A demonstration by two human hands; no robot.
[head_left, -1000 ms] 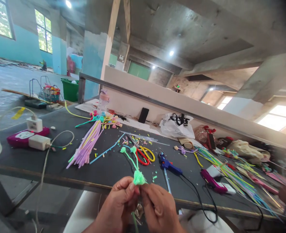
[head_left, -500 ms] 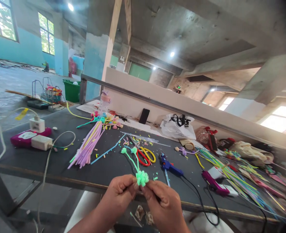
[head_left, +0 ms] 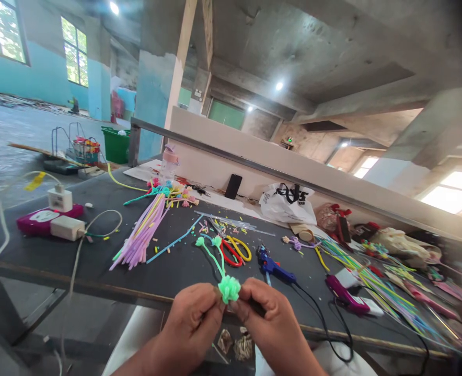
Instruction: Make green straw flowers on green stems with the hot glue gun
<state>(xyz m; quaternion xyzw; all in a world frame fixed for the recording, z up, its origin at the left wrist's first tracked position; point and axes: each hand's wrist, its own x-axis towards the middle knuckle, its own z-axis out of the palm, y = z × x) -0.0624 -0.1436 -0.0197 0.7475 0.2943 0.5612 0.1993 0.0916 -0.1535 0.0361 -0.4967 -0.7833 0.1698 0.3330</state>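
A mint-green pipe-cleaner flower (head_left: 229,289) is pinched between my two hands just above the table's front edge. My left hand (head_left: 194,324) grips its left side with thumb and forefinger. On the other side, my right hand (head_left: 270,318) holds it the same way, fingers curled. Beyond the flower lie two green pipe-cleaner stems (head_left: 212,258) with small curled heads. Scissors with red and yellow handles (head_left: 237,251) rest behind them. To the right is a blue glue gun (head_left: 276,269) with a black cord.
On the dark table (head_left: 97,261), a bundle of lilac pipe cleaners (head_left: 142,235) lies left. Many coloured stems (head_left: 368,271) spread at right. Purple power strips (head_left: 346,295) sit on both sides. A bottle (head_left: 169,164), a phone (head_left: 233,186) and a white bag (head_left: 288,202) stand behind.
The green flower has turned slightly between my fingers. My right hand has shifted a little outward and to the right; both hands keep their pinch.
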